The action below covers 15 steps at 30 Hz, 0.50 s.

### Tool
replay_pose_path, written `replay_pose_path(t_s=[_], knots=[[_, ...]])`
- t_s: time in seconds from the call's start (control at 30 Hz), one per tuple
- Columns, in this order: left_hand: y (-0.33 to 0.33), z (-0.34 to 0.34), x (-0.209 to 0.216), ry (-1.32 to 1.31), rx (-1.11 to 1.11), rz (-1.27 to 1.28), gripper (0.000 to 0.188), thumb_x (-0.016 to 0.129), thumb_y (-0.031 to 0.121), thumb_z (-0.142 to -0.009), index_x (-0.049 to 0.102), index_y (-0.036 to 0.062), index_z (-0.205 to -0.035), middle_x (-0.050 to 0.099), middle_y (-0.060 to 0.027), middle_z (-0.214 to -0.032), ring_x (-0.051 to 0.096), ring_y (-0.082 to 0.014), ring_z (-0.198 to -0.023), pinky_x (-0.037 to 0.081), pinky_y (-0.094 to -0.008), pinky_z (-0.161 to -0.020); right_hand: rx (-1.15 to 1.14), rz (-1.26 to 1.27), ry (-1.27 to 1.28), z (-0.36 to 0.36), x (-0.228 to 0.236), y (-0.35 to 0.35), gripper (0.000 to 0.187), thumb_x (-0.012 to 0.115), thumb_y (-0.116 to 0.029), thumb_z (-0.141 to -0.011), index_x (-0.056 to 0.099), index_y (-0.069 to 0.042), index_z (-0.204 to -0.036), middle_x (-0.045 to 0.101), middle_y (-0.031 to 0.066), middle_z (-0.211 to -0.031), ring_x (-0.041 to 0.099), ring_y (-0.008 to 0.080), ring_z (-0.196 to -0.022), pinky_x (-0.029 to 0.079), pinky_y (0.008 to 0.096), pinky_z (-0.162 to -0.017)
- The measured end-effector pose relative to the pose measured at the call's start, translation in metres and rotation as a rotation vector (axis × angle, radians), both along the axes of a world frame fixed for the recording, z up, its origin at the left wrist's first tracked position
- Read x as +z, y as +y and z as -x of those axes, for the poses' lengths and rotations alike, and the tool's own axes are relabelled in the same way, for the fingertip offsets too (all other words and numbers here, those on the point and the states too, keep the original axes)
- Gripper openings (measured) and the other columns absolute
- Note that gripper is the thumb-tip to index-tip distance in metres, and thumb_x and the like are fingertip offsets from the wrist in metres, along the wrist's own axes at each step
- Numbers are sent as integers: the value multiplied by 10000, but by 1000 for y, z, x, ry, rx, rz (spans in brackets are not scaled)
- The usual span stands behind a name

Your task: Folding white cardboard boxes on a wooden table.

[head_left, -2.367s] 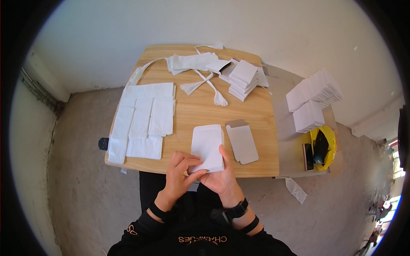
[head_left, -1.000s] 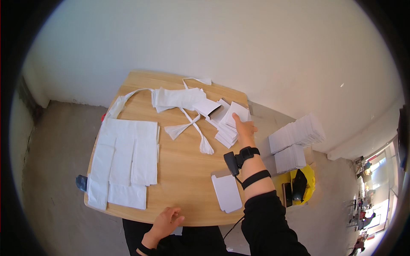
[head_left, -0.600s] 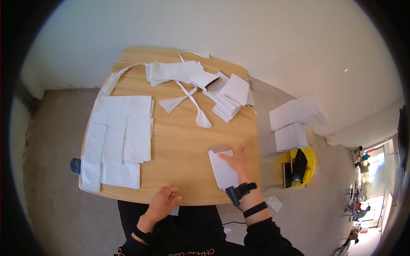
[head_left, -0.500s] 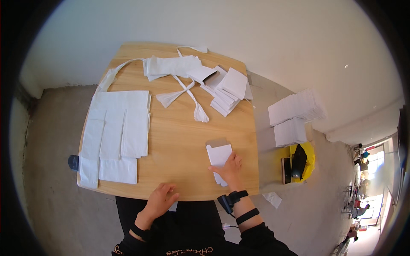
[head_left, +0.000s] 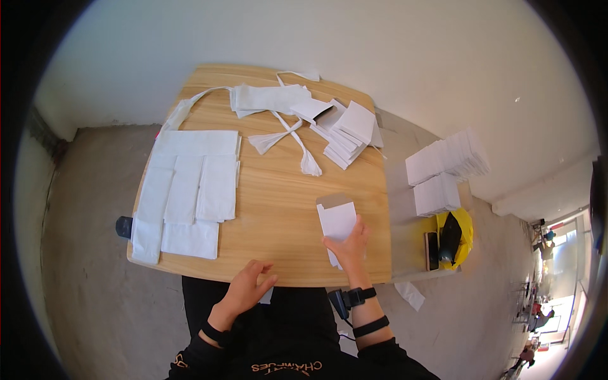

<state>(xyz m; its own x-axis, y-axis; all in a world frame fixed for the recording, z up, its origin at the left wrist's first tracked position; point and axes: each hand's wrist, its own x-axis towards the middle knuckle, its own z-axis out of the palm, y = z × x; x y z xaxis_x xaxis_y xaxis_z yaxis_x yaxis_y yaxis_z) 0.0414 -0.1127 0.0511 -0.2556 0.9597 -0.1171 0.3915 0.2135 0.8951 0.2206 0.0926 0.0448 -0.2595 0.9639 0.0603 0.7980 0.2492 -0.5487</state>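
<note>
A white cardboard box (head_left: 339,220) with an end flap sticking out lies on the near right part of the table. My right hand (head_left: 351,246) grips it across its near half, the thumb on the left side and the fingers at the right edge. The fingertips are partly hidden. My left hand (head_left: 249,285) hovers by the table's front edge, its fingers loosely bent and apart, with nothing in it. It is clear of the box.
The wooden table (head_left: 278,209) carries white plastic bags (head_left: 212,187) on the left, knotted white strips (head_left: 306,161) and a heap of white boxes (head_left: 351,126) at the back. Right of it stand stacked white boxes (head_left: 437,193) and a yellow bag (head_left: 465,237).
The whole scene has shifted slightly right and up in the picture. My right hand's fingers have closed more around the box's right edge. My left hand stays near the front edge.
</note>
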Motion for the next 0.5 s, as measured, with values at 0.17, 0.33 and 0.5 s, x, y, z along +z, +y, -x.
replay_pose_path(t_s=[0.17,0.33,0.5], knots=[[11,-6,13,-390,102,-189,400,578,242,-914,492,-11,-1212,598,-131,-1098,584,-243,-1008,469,-351,-849,225,84,235,23,33,-43,1077,831,-280,-558,202,23,-1378,327,244,-1225,335,369,-1175,363,427,-972],[10,6,25,-764,280,-305,417,530,270,-945,459,6,-1259,591,-83,-1102,570,-175,-998,473,-329,-852,518,90,177,52,64,-85,1048,831,-230,-557,224,17,-1376,327,223,-1247,373,372,-1182,386,425,-972],[-20,43,32,-926,337,-30,344,519,248,-946,525,12,-1197,612,-33,-1015,579,-97,-877,483,-269,-750,756,93,57,54,76,-97,1033,828,-218,-536,259,11,-1368,342,204,-1283,409,373,-1186,392,424,-975]])
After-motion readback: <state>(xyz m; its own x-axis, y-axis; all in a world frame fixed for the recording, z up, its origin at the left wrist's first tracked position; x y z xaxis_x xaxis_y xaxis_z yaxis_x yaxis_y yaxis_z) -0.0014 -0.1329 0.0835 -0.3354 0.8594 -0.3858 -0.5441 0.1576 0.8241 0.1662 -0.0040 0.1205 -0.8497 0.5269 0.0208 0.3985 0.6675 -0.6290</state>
